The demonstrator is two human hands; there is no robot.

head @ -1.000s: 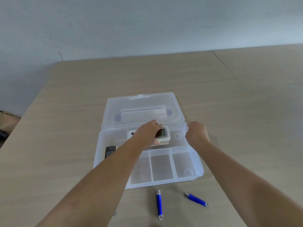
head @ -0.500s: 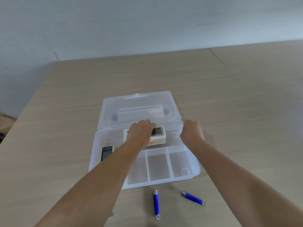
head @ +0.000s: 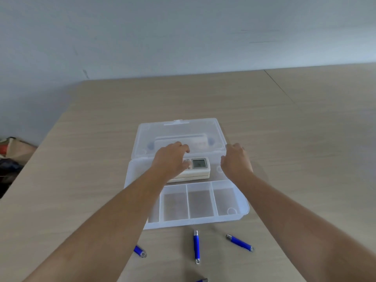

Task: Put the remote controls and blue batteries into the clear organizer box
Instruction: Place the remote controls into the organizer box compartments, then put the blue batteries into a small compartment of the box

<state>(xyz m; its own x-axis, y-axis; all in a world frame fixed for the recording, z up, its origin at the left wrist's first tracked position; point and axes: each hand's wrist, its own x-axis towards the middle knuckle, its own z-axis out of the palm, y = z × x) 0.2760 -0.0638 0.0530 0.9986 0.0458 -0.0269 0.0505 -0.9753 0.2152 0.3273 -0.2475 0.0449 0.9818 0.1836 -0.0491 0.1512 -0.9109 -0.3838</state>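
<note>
The clear organizer box lies open on the wooden table, its lid folded back. Two white remotes lie stacked in the long rear compartment, a grey screen facing up. My left hand hovers over their left end, fingers spread and thumb close to the buttons. My right hand hangs loosely by the box's right rim, holding nothing. The three front compartments hold nothing. Blue batteries lie on the table before the box: one in the middle, one to the right, one partly under my left forearm.
Another blue battery peeks in at the bottom edge. The table's left edge runs diagonally, with dark bags on the floor beyond it. A seam crosses the table at the far right. A pale wall stands behind.
My left hand has let go of the top remote and lifted, fingers spreading. My right hand opened from a fist and rose at the box's right rim. The camera tilted, so more batteries show.
</note>
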